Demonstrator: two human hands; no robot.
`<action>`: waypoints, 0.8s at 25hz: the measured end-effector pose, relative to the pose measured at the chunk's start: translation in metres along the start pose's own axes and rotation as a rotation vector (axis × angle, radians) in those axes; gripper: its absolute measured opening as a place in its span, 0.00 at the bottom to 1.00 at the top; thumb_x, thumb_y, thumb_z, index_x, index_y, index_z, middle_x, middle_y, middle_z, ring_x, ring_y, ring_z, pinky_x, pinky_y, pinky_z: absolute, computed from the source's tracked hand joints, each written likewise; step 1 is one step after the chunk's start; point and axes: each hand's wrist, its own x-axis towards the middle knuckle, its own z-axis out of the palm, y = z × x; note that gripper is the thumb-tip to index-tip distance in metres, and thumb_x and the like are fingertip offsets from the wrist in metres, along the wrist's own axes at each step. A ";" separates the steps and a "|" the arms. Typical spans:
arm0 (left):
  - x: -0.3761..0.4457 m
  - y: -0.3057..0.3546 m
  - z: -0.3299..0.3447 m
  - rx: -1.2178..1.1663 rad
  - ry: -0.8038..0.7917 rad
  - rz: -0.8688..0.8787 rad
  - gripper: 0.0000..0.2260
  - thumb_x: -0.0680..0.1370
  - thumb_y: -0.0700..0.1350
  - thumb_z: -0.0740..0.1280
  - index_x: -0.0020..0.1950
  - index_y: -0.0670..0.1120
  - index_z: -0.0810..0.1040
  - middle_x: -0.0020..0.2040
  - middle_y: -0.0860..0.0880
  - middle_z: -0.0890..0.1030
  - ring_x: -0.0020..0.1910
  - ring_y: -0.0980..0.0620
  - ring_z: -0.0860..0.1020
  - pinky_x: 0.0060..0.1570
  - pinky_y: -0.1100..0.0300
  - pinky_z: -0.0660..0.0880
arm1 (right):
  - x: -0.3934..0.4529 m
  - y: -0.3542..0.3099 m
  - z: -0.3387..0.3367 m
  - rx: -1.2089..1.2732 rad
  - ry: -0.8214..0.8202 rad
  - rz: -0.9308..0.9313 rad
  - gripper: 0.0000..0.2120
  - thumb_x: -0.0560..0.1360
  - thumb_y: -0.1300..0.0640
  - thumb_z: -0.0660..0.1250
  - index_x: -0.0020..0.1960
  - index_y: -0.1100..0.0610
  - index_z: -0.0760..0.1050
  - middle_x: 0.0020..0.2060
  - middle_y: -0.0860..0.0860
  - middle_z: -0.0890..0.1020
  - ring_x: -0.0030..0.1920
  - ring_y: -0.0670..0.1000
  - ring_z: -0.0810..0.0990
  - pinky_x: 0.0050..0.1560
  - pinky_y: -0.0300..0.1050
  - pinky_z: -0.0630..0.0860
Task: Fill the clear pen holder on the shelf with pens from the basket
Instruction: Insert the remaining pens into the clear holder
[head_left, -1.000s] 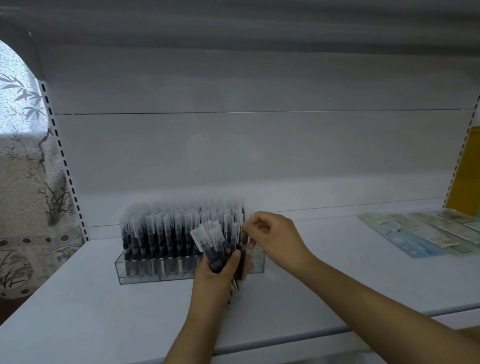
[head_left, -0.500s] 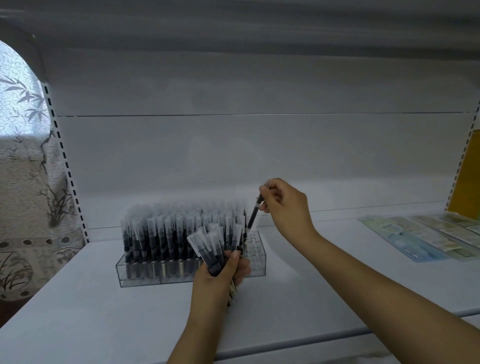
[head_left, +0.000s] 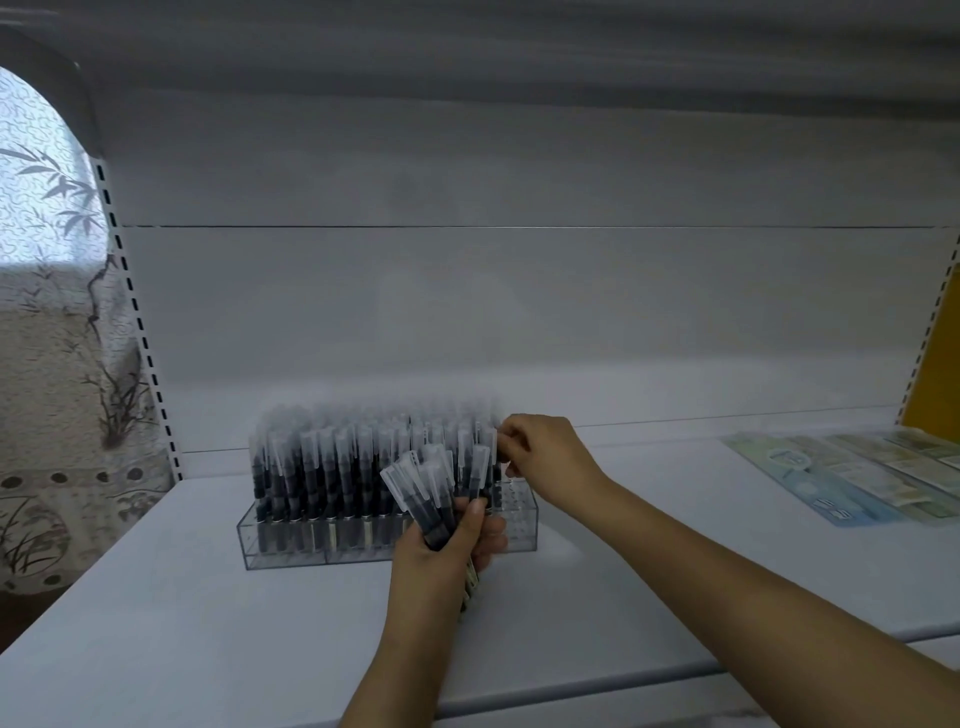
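A clear pen holder stands on the white shelf, packed with upright black pens with frosted caps; only its right end shows bare holes. My left hand grips a fanned bunch of the same pens in front of the holder. My right hand is at the holder's right end, fingers curled, pinching the top of a pen that stands there. The basket is out of view.
Pale printed cards lie flat on the shelf at the right. A yellow panel is at the far right, a bamboo-patterned curtain at the left. Another shelf hangs overhead.
My right hand took a pen from the bunch, raised it over the holder, and has come down with it into the holder's right end. My left hand stayed put.
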 end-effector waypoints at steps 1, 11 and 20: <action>-0.001 0.000 0.000 0.001 -0.001 -0.001 0.05 0.79 0.39 0.69 0.51 0.38 0.81 0.40 0.41 0.86 0.38 0.50 0.85 0.39 0.60 0.81 | -0.002 -0.002 -0.002 0.028 0.031 0.026 0.17 0.82 0.48 0.63 0.46 0.61 0.79 0.39 0.54 0.84 0.37 0.50 0.84 0.47 0.52 0.80; -0.002 0.003 0.001 -0.002 0.001 -0.012 0.05 0.79 0.40 0.68 0.52 0.42 0.82 0.40 0.47 0.87 0.37 0.53 0.85 0.34 0.62 0.80 | -0.061 -0.045 0.004 0.232 0.097 0.007 0.10 0.75 0.50 0.72 0.43 0.57 0.81 0.34 0.50 0.83 0.35 0.42 0.80 0.36 0.34 0.74; -0.001 0.002 -0.001 0.117 0.023 -0.032 0.09 0.79 0.46 0.70 0.45 0.40 0.80 0.27 0.47 0.75 0.23 0.53 0.69 0.25 0.60 0.68 | -0.029 -0.038 -0.027 0.521 0.385 0.016 0.04 0.81 0.56 0.65 0.47 0.54 0.77 0.38 0.53 0.82 0.37 0.52 0.81 0.39 0.43 0.82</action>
